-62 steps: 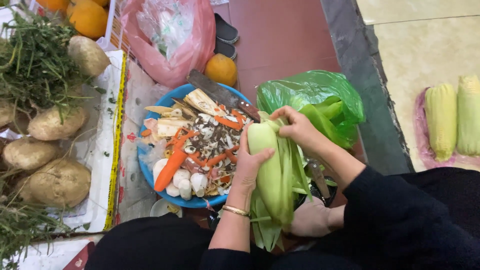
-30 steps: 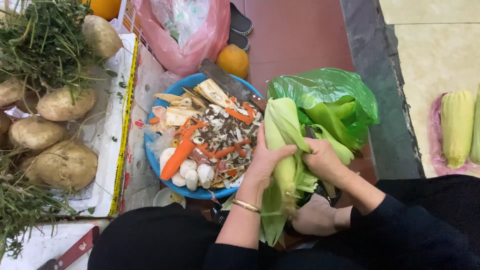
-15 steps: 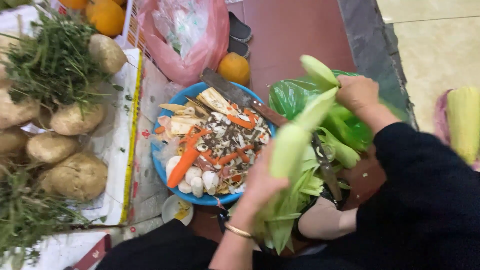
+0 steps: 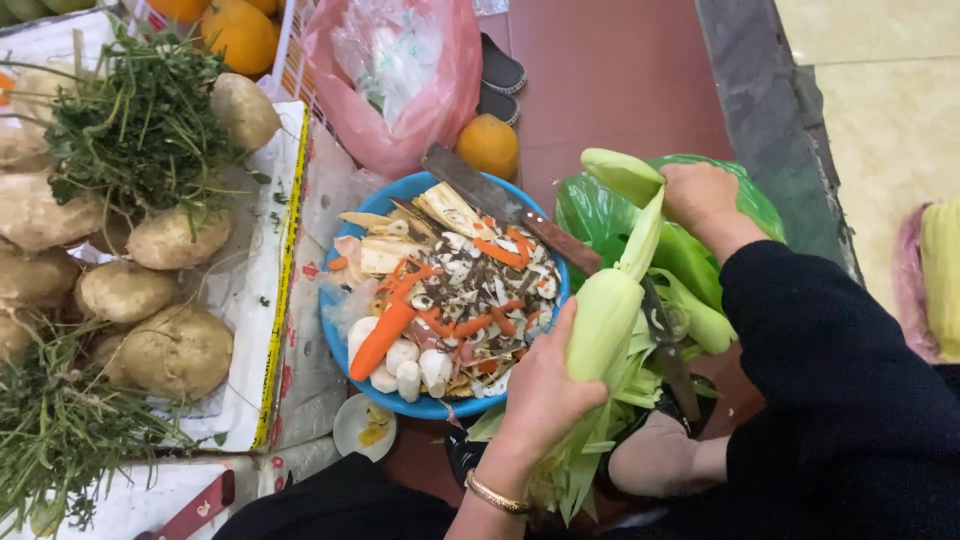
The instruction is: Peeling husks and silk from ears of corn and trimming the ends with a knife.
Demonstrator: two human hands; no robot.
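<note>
My left hand (image 4: 545,390) grips a pale green ear of corn (image 4: 603,322) around its middle and holds it upright over my lap. My right hand (image 4: 700,195) is up at the top right of the ear and pinches a husk leaf (image 4: 625,180) that is peeled away from the cob and still joined to it by a strip. Loose husk leaves (image 4: 575,465) hang below my left hand. A green plastic bag (image 4: 585,215) with more husks lies right behind the ear.
A blue bowl (image 4: 440,408) of vegetable scraps and a carrot stands left of the ear, with a cleaver (image 4: 505,208) across it. Scissors (image 4: 668,355) lie under the husks. Tubers (image 4: 175,350), herbs (image 4: 140,125), a pink bag (image 4: 400,75), oranges (image 4: 488,145) and more corn (image 4: 940,280) lie around.
My right hand has left the cob and pulled a husk leaf up and to the right, baring more of the ear. My left hand keeps its grip lower on the ear.
</note>
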